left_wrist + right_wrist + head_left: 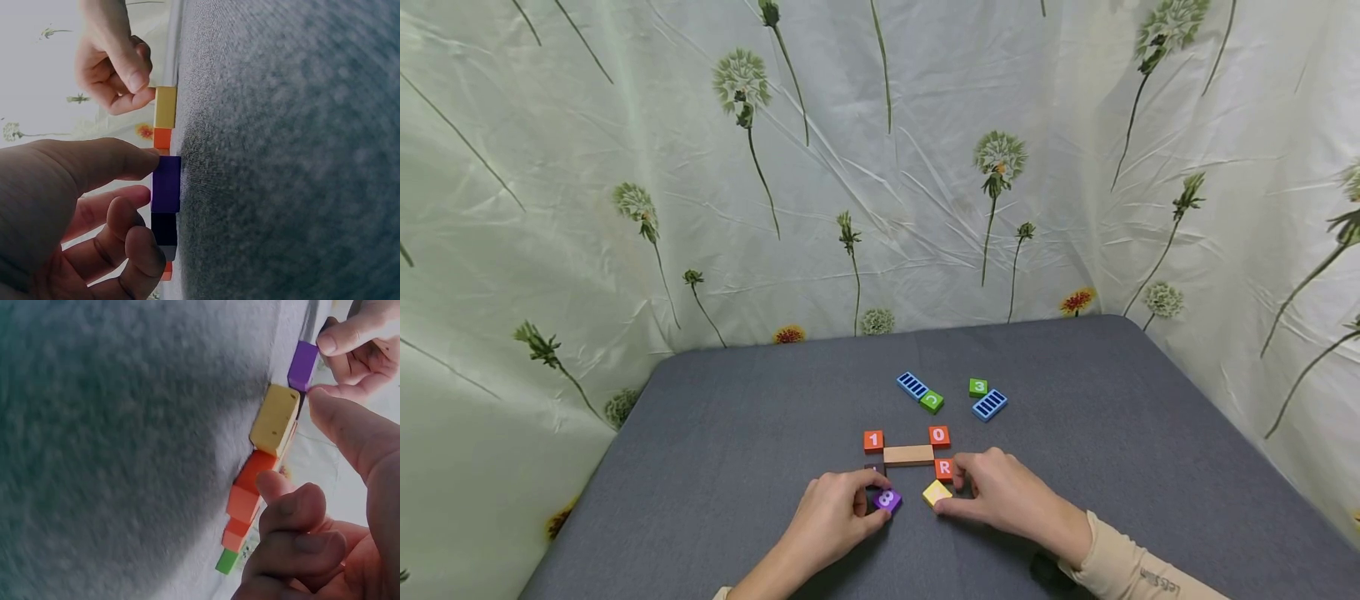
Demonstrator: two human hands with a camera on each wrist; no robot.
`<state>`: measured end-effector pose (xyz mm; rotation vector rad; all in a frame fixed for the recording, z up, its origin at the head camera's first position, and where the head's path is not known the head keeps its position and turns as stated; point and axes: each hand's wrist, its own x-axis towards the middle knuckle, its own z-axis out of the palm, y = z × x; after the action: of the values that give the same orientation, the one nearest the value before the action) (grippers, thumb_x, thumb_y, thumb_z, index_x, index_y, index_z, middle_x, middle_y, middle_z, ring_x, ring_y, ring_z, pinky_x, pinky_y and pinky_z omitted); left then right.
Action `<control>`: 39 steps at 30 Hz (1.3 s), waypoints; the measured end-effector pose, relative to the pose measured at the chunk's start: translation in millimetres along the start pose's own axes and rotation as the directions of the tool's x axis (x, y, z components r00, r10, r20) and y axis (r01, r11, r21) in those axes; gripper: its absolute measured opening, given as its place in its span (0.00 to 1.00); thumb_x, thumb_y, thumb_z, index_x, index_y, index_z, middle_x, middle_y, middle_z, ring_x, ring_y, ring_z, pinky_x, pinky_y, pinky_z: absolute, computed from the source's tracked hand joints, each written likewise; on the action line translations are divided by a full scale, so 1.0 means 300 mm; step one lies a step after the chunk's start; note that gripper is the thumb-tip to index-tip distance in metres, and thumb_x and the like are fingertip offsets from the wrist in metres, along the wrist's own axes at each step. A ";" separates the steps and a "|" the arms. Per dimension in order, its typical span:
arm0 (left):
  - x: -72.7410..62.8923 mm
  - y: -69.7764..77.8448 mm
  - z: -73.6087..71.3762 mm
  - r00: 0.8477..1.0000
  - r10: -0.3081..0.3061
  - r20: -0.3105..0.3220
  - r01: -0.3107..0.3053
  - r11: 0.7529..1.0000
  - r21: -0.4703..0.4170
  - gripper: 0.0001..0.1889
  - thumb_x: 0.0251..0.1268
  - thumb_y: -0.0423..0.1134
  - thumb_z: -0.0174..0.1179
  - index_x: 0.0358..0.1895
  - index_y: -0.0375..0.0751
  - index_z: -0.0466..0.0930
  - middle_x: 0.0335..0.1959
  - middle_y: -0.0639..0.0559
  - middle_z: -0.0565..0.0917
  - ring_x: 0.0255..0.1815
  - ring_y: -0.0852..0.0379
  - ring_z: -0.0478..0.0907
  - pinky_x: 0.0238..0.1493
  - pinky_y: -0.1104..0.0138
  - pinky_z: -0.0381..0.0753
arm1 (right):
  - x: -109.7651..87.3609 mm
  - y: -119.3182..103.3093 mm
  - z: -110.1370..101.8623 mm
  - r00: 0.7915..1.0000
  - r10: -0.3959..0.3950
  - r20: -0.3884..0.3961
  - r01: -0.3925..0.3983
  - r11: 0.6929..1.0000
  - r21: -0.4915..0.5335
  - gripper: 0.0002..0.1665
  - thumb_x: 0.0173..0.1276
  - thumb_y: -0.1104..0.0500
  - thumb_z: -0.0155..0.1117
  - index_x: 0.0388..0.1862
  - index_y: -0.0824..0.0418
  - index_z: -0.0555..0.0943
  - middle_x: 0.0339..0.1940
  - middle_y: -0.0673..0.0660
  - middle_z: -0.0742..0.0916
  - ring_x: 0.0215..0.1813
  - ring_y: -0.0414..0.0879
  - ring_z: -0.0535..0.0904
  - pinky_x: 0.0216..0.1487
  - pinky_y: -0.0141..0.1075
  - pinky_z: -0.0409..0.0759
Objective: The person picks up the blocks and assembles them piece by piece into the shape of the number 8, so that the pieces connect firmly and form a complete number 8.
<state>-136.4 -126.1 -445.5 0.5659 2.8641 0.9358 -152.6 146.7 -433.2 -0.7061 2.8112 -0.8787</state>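
My left hand pinches a purple block marked 8 between thumb and forefinger, flat on the table. Just behind it sits a dark block, mostly covered by that hand in the head view. With the thumb at its near corner, my right hand holds a yellow block, forefinger against the side of the red R block. Its top marking is washed out. Beyond the hands a plain wooden block lies between the red blocks marked 1 and 0.
Farther back are a blue barred block touching a green block, and another blue barred block beside a green 3 block. A dandelion-print curtain hangs behind the grey table. A dark object lies under the right sleeve.
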 end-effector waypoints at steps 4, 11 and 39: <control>-0.001 -0.001 -0.001 1.000 0.003 0.001 -0.003 1.000 0.003 0.14 0.60 0.42 0.80 0.48 0.55 0.90 0.19 0.65 0.71 0.19 0.68 0.64 0.22 0.71 0.62 | 0.006 0.005 -0.021 1.000 0.012 -0.009 -0.012 1.000 0.009 0.24 0.63 0.38 0.81 0.30 0.53 0.80 0.15 0.39 0.69 0.18 0.31 0.63 0.21 0.28 0.59; -0.002 -0.002 -0.009 1.000 -0.009 0.006 0.009 1.000 0.001 0.12 0.61 0.41 0.79 0.47 0.56 0.91 0.18 0.65 0.71 0.18 0.68 0.64 0.22 0.71 0.61 | 0.029 0.034 -0.073 0.997 0.047 -0.057 -0.048 0.999 -0.014 0.21 0.65 0.40 0.79 0.31 0.52 0.81 0.15 0.42 0.74 0.17 0.33 0.69 0.22 0.30 0.66; 0.005 -0.006 -0.013 1.000 -0.025 -0.004 0.025 0.999 0.035 0.11 0.61 0.40 0.79 0.46 0.56 0.92 0.18 0.65 0.70 0.18 0.69 0.62 0.22 0.71 0.60 | 0.149 0.352 -0.223 0.984 0.142 -0.108 -0.147 0.988 -0.044 0.24 0.76 0.60 0.69 0.67 0.66 0.80 0.23 0.50 0.79 0.22 0.41 0.72 0.25 0.34 0.69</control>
<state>-139.0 -129.1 -443.5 0.5304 2.8886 0.8859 -250.2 236.5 -435.9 -0.4669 2.9422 -0.8433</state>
